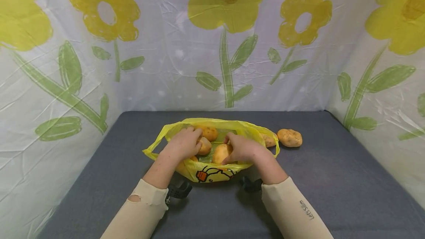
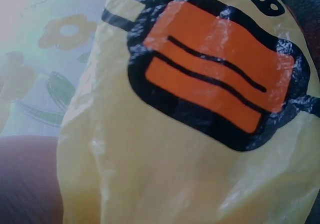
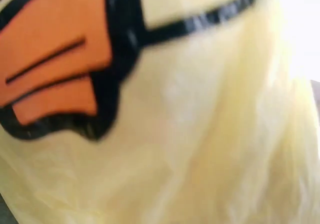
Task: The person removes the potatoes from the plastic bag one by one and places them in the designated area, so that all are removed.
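Nearest, with the dial set on the bag's mouth and twelve pointing away from the person, two pale sleeves (image 1: 134,215) reached in from seven and five o'clock over the dark table (image 1: 212,217), a black wristband (image 1: 180,190) at the left cuff. The yellow bag (image 1: 212,175) lay mouth up, its near side printed in orange and black. The right hand (image 1: 244,148), at three o'clock, gripped the front potato (image 1: 220,154) inside the bag, at five. The left hand (image 1: 184,144), at nine, had its fingers bent against the middle potato (image 1: 204,146); whether its grip closed on it, I couldn't tell. The rear potato (image 1: 210,133) lay inside toward eleven. Outside at three o'clock, a half-hidden potato (image 1: 269,141) sat beside the bag's edge, the outermost potato (image 1: 290,138) just past it. Beyond hung a white cloth (image 1: 172,65) with yellow flowers.
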Demonstrator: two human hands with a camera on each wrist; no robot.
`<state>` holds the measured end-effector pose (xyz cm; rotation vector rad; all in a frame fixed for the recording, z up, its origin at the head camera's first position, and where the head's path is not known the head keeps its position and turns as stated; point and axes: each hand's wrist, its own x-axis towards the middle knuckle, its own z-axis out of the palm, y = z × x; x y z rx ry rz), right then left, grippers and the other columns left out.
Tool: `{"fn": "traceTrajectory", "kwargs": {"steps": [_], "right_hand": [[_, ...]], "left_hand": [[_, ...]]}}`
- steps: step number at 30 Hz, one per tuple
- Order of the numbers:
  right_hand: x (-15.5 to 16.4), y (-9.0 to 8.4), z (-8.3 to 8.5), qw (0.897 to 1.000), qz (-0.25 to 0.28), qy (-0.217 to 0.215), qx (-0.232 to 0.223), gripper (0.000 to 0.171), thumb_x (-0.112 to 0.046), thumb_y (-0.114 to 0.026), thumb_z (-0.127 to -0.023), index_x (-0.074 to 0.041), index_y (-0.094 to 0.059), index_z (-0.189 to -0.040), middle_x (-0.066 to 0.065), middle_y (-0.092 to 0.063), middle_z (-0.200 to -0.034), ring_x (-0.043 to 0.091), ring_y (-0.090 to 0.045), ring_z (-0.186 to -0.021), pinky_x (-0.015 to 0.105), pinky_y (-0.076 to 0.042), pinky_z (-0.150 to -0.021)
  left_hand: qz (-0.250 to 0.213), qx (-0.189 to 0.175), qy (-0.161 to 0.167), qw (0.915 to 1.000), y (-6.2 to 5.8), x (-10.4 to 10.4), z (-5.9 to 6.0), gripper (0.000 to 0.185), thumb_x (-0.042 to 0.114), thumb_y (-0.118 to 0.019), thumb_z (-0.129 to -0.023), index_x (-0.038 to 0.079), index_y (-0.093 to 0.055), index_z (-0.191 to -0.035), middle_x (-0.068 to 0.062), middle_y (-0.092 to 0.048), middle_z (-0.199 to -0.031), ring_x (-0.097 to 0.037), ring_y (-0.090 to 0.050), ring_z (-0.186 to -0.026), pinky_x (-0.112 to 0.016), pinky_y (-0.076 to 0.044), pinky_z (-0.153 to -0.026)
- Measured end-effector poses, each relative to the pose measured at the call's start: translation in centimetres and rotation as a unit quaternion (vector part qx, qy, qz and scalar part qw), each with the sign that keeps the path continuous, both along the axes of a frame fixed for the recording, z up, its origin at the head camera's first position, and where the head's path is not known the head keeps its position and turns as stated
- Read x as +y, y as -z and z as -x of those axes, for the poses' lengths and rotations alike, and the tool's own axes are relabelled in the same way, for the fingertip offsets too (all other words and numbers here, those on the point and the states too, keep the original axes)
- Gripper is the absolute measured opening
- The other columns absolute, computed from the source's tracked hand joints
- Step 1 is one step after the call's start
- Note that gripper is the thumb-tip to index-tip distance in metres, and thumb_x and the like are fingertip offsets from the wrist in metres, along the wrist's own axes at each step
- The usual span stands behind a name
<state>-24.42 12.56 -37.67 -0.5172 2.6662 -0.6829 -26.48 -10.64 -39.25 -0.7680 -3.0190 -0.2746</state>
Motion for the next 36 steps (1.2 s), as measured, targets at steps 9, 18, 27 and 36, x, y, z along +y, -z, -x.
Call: {"fn": "traceTrajectory", "kwargs": {"steps": [9, 18, 27, 36], "right_hand": [[1.4, -0.5, 0.6, 0.999, 0.043, -0.017, 0.004, 0.041, -0.03, -0.077, -0.094, -0.012, -0.066, -0.13, 0.002, -0.065, -0.1, 0.019, -0.062, -0.09, 0.04, -0.052, -0.081], [2.3, -1.0, 0.9, 0.996, 0.065, -0.055, -0.01, 0.044, -0.017, -0.07, -0.099, -0.008, -0.061, -0.141, 0.006, -0.065, -0.123, 0.021, -0.06, -0.105, 0.039, -0.049, -0.086], [4.3, -2.3, 0.4, 0.992, 0.126, -0.022, 0.001, 0.042, -0.019, -0.066, -0.102, -0.01, -0.057, -0.142, 0.009, -0.063, -0.128, 0.03, -0.058, -0.121, 0.048, -0.05, -0.096], [6.3, -3.6, -0.2, 0.992, 0.125, -0.005, 0.022, 0.049, -0.027, -0.057, -0.107, -0.006, -0.049, -0.15, 0.016, -0.056, -0.14, 0.035, -0.053, -0.128, 0.053, -0.044, -0.104]], "left_hand": [[0.001, -0.008, 0.0, 1.0, -0.2, 0.0, -0.1, 0.013, 0.021, -0.059, -0.103, 0.01, -0.06, -0.111, -0.015, -0.057, -0.111, -0.036, -0.06, -0.097, -0.05, -0.051, -0.083], [0.002, -0.006, 0.002, 1.0, -0.3, 0.1, -0.2, 0.013, 0.021, -0.059, -0.103, 0.01, -0.061, -0.111, -0.014, -0.057, -0.11, -0.035, -0.059, -0.096, -0.049, -0.051, -0.082], [0.003, -0.003, 0.003, 1.0, -0.2, 0.2, 0.0, 0.009, 0.02, -0.059, -0.104, 0.011, -0.06, -0.106, -0.011, -0.056, -0.104, -0.032, -0.057, -0.09, -0.047, -0.05, -0.077], [0.007, -0.002, 0.002, 1.0, -0.1, 0.1, -0.1, 0.01, 0.02, -0.059, -0.103, 0.011, -0.06, -0.107, -0.013, -0.056, -0.106, -0.033, -0.057, -0.089, -0.047, -0.05, -0.078]]}}
